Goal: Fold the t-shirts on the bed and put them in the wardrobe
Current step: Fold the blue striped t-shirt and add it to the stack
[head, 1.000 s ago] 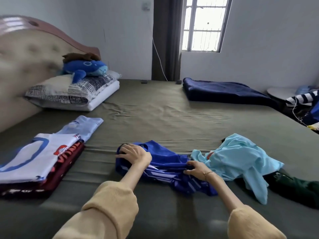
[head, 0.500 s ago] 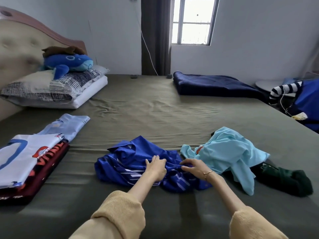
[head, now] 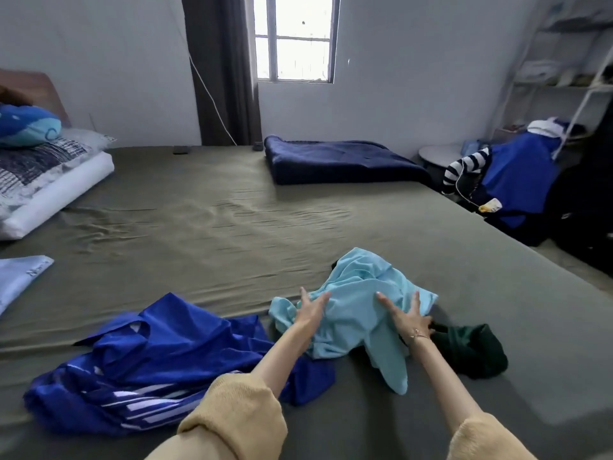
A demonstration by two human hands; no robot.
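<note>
A crumpled light turquoise t-shirt (head: 356, 310) lies on the olive bed sheet (head: 205, 227) in front of me. My left hand (head: 310, 310) and my right hand (head: 406, 315) reach over it with fingers spread and straight, at or just above the cloth. A royal blue t-shirt with white stripes (head: 156, 363) lies bunched to the left, under my left forearm. A dark green garment (head: 471, 348) sits crumpled just right of my right wrist. At the left edge shows a corner of a folded pale blue t-shirt (head: 18, 273).
A folded navy blanket (head: 338, 159) lies at the bed's far side. Pillows (head: 43, 180) with a blue plush toy (head: 26, 126) are at the left. Right of the bed stand a chair draped with clothes (head: 510, 174) and a white shelf rack (head: 564, 71).
Both hands left the royal blue t-shirt and moved right onto the turquoise one. The view swung right, so the folded stack at the left is mostly out of frame.
</note>
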